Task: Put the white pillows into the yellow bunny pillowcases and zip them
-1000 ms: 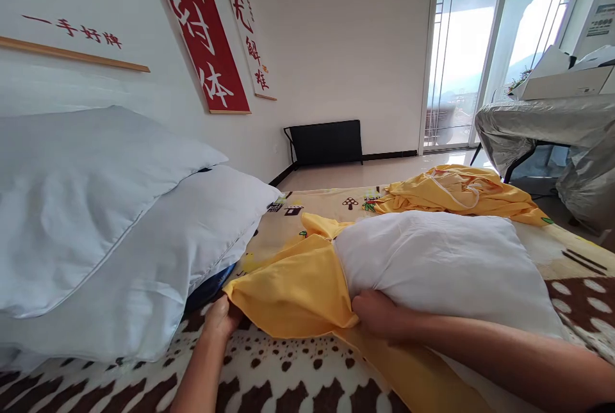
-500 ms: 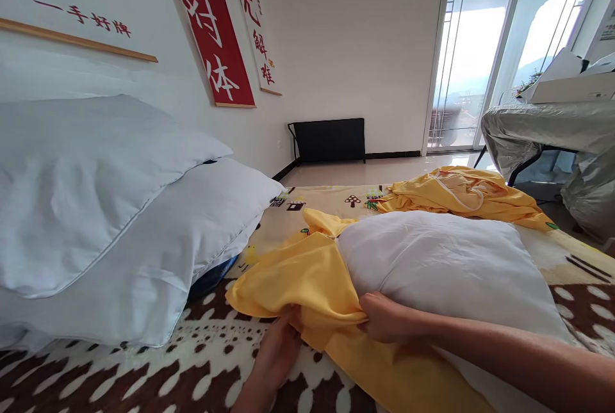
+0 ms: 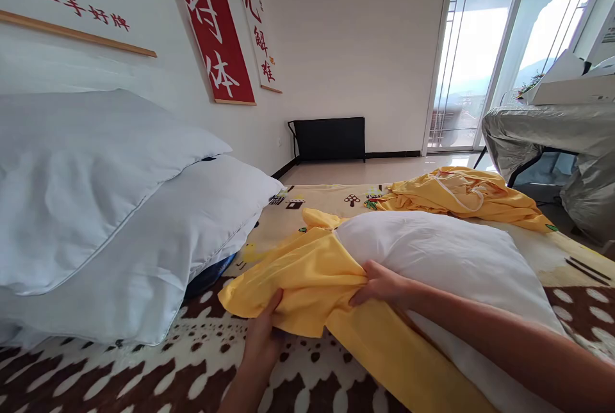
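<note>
A yellow pillowcase [image 3: 307,272] is bunched around the left end of a white pillow [image 3: 446,259], and a loose flap of it hangs toward the bottom edge. My left hand [image 3: 263,336] pinches the lower left edge of the cloth, thumb on top and fingers hidden beneath. At the pillow's near left side, my right hand [image 3: 382,285] grips a fold of the same cloth, its forearm lying across the pillow. Most of the pillow remains outside the cloth.
Two large white pillows [image 3: 202,208] are stacked at the left on the patterned blanket [image 3: 202,368]. More yellow cloth [image 3: 461,192] lies crumpled beyond the pillow. A covered table [image 3: 552,125] stands at the right, and a black folded frame [image 3: 329,139] leans by the far wall.
My left hand has shifted slightly left and down, with its thumb now on top of the cloth. My right hand has moved slightly up, and the yellow cloth between them is spread wider.
</note>
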### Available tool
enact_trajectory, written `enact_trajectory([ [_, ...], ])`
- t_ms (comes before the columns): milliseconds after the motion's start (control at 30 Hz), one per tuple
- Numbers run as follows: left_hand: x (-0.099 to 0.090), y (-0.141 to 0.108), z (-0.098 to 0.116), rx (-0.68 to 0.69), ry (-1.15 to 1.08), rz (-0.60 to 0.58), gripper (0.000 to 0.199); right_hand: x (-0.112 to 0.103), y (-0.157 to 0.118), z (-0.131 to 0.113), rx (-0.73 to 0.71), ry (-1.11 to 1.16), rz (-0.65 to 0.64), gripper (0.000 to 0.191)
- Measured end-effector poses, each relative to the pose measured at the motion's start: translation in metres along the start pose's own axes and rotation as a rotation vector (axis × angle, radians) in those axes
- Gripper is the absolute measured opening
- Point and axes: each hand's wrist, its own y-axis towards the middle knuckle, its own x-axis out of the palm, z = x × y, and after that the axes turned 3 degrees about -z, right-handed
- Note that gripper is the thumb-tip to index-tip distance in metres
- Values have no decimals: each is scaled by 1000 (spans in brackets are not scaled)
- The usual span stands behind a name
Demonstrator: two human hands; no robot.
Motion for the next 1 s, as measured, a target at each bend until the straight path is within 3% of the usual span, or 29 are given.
enact_trajectory([
  [67,-3,-9,0,3,-37,20,45,0,-2,3,-6,316,-91,43],
  [133,-6,-23,-7,-15,-79,-14,43,5,-2,8,39,425,-156,45],
  [300,-5,-58,-41,-335,-21,-194,38,24,5,20,57,379,-217,44],
  [400,1,-64,-52,-276,11,-96,39,32,5,26,20,226,-301,47],
  [500,4,-63,-50,-194,47,1,46,31,-1,20,70,52,-338,47],
  [567,2,-63,-44,-176,41,-5,45,24,-6,9,110,68,-312,45],
  [733,0,-61,-29,-147,15,-15,42,-1,-17,-11,21,455,-190,39],
  [833,9,-58,-23,-134,-14,32,46,-13,-21,-11,54,522,-25,41],
  [933,18,-61,-21,-130,-39,42,47,-20,-28,-12,-36,607,118,38],
  [1000,20,-67,-24,-135,-50,15,47,-22,-33,-15,-99,677,128,35],
])
